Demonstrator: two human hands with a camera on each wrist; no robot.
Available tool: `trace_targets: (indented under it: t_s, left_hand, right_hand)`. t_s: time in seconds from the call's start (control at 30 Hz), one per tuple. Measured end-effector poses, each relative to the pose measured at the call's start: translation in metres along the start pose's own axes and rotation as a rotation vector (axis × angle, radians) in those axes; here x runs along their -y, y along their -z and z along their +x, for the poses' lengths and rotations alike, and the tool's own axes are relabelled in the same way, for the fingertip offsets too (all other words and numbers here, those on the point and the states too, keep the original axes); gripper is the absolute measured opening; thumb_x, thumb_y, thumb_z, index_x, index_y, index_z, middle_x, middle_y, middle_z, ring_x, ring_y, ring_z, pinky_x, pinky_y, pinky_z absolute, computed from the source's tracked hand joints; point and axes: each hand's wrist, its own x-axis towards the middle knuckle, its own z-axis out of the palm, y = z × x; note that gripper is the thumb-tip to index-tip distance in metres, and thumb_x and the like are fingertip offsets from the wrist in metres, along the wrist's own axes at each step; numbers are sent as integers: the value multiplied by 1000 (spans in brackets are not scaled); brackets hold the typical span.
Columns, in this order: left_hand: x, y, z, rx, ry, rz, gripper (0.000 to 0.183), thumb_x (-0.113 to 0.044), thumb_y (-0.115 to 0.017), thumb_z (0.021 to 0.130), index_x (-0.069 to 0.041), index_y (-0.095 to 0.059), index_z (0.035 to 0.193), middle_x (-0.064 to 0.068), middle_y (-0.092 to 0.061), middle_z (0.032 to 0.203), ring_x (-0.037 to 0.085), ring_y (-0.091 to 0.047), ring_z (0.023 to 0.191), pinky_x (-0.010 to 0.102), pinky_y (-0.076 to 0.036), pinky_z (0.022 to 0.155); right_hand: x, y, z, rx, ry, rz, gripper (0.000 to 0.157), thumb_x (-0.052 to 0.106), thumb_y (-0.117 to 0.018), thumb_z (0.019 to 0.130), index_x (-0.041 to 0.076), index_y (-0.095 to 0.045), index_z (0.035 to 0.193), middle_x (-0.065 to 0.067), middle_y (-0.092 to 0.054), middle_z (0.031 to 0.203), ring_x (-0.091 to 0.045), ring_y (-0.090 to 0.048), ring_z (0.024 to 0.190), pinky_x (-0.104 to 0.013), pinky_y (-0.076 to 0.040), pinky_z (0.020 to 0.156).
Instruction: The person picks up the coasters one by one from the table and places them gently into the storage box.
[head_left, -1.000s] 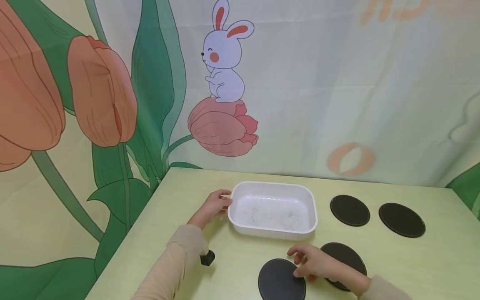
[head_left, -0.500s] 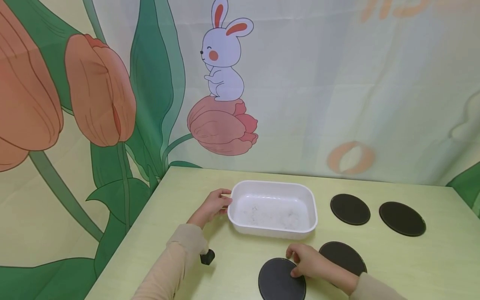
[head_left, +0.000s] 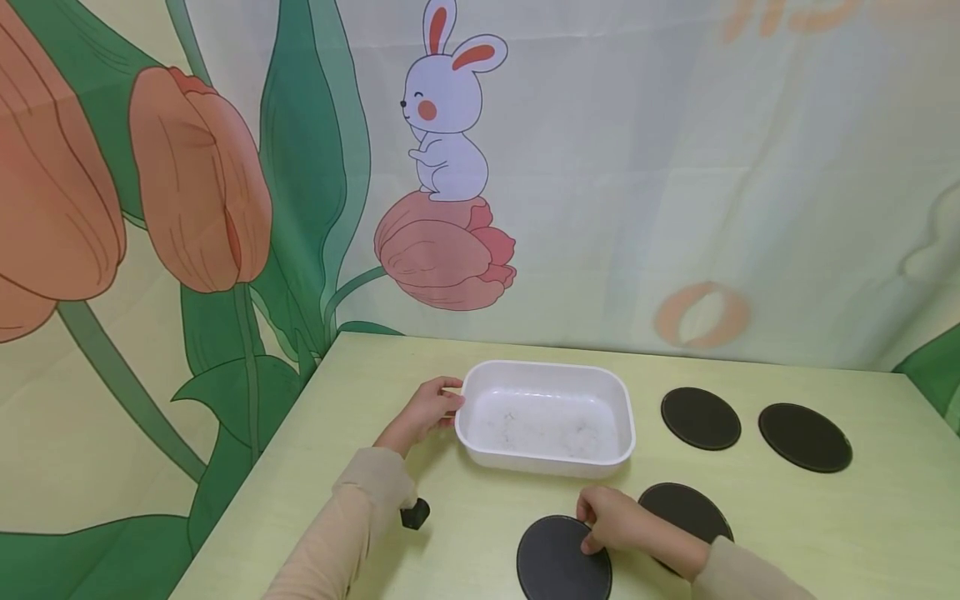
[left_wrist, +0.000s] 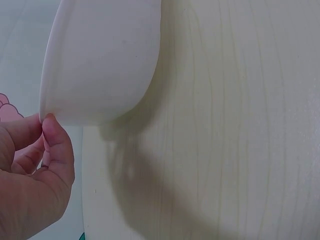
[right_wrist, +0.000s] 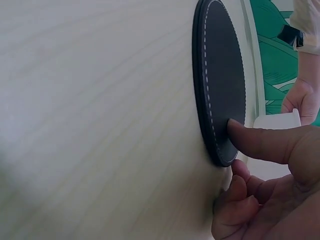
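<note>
My left hand holds the left end of a white rectangular basin; in the left wrist view its thumb and fingers pinch the rim. A round black coaster lies on the table in front of the basin. My right hand is at this coaster's right edge. Seen from the right wrist, the thumb presses on the coaster's white-stitched top while the index fingertip is at its lower edge. The other right fingers are curled near the table.
Another black coaster lies partly hidden under the right forearm. Two more, one coaster and a second coaster, lie right of the basin. The pale table meets a printed backdrop. A small black device sits at the left cuff.
My right hand has moved slightly left onto the near coaster's edge, and its fingers have closed in at the edge. The left hand and basin keep their place.
</note>
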Motion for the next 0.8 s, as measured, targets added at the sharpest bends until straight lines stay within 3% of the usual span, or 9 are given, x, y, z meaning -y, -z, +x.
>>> trace_targets:
  t_s: [0.2,0.4,0.8]
  left_hand:
    - [-1,-1,0,-2,5,4,34,-6,-53,87,-6,-47,120,10,-54,97,17,-56,77,26,-48,64]
    - [-1,0,0,0,-2,0,34,-5,-53,86,-6,-48,119,10,-53,94,17,-56,77,24,-47,61]
    - [-4,1,-5,29,-12,-4,36,-5,-51,87,-4,-45,123,18,-54,106,19,-55,77,29,-47,65]
  right_hand:
    - [3,1,0,0,-31,-15,34,-1,-78,52,8,-51,71,-1,-44,67,-16,-41,65,-28,-32,58]
    - [4,2,-2,1,-41,0,34,-1,-77,53,8,-50,72,-2,-45,67,-16,-41,65,-28,-33,58]
    - [7,7,-10,31,-10,125,34,-6,-73,57,5,-47,75,-2,-42,67,-17,-40,64,-27,-32,57]
